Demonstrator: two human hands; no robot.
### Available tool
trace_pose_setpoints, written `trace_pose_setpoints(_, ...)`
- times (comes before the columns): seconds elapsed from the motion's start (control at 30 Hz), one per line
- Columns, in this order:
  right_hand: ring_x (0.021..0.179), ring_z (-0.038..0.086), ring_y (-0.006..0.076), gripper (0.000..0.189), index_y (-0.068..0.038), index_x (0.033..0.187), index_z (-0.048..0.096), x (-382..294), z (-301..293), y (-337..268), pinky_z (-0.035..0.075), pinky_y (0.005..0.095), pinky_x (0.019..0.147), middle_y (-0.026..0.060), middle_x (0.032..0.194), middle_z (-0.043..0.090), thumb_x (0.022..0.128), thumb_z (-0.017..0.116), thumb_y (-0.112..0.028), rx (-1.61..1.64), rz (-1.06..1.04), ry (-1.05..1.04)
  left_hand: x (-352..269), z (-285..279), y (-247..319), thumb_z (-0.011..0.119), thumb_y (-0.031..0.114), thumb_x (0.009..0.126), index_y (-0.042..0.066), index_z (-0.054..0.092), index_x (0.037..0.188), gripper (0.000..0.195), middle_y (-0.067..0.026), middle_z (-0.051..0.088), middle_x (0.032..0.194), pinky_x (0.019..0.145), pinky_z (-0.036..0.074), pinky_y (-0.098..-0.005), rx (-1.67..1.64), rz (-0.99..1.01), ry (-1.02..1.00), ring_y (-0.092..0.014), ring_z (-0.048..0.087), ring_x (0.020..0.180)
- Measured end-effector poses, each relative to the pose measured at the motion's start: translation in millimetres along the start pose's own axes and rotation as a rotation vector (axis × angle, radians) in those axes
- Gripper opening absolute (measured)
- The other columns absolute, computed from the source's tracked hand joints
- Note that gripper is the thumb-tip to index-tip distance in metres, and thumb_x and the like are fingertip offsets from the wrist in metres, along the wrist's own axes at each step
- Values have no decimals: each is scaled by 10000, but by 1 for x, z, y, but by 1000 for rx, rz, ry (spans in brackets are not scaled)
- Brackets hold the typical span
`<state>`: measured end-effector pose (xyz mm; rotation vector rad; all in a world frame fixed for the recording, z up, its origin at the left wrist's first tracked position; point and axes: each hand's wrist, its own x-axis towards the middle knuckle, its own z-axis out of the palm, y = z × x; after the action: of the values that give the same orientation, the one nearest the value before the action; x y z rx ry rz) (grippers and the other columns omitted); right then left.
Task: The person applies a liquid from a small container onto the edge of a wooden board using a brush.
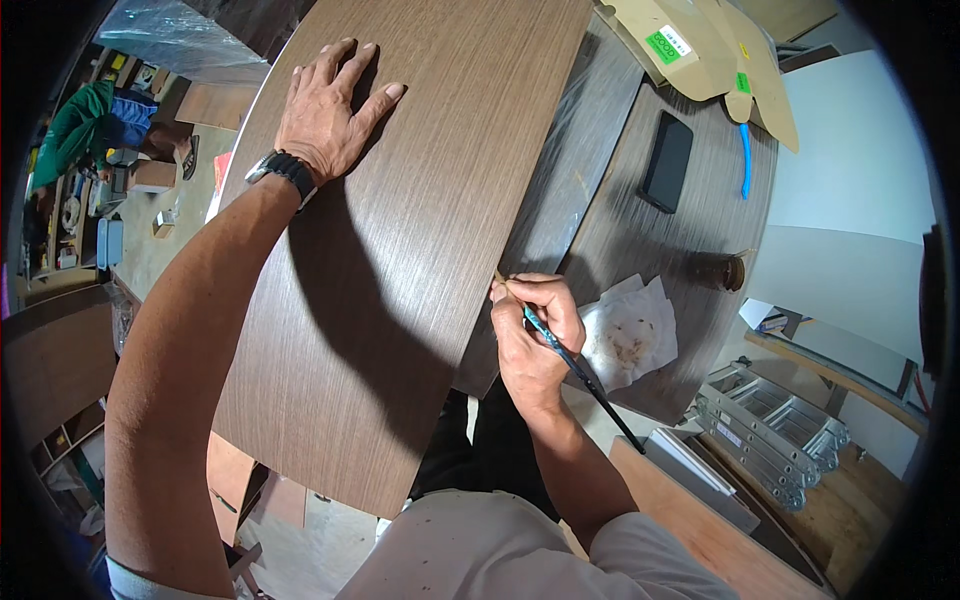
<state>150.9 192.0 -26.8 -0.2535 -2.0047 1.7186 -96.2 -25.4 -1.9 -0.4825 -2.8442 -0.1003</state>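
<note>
My left hand (326,112), with a watch (281,171) at its wrist, rests palm down and fingers spread on a brown wood-grain panel (405,225). Between the thumb and fingers of my right hand (536,330) is a thin paintbrush (581,367) with a dark handle. Its tip meets the panel's right edge, mostly hidden by my fingers. Just right of that hand lies a crumpled white paper towel (630,334) with brown stains. A small jar (727,271) of dark brown stuff stands farther right on the wood-grain surface (600,247).
A black smartphone (666,161), a blue strip (745,161) and cut cardboard (690,45) lie at upper right. A folded aluminium ladder (772,435) is at lower right. Far left, a person in green (75,131) bends near shelves and a cardboard box (152,176).
</note>
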Motion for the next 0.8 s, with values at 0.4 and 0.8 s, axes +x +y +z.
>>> trace_pose_setpoints(0.4,705,647,144,222,3,949,628,-2,0,-1,532,285,625,124,922,697,796,722,134,4,-46,17,0,1,0,475,677,990,159,462,1549,762,-111,398,1603,1234,309,-464,7,13,16,-357,397,1438)
trace_pose_setpoints(0.8,695,617,110,197,1,944,631,3,1,0,512,266,609,108,922,694,814,725,114,26,-7,8,1,2,-1,460,696,985,172,452,1556,775,-115,393,1605,1241,311,-468,12,11,12,-355,392,1442)
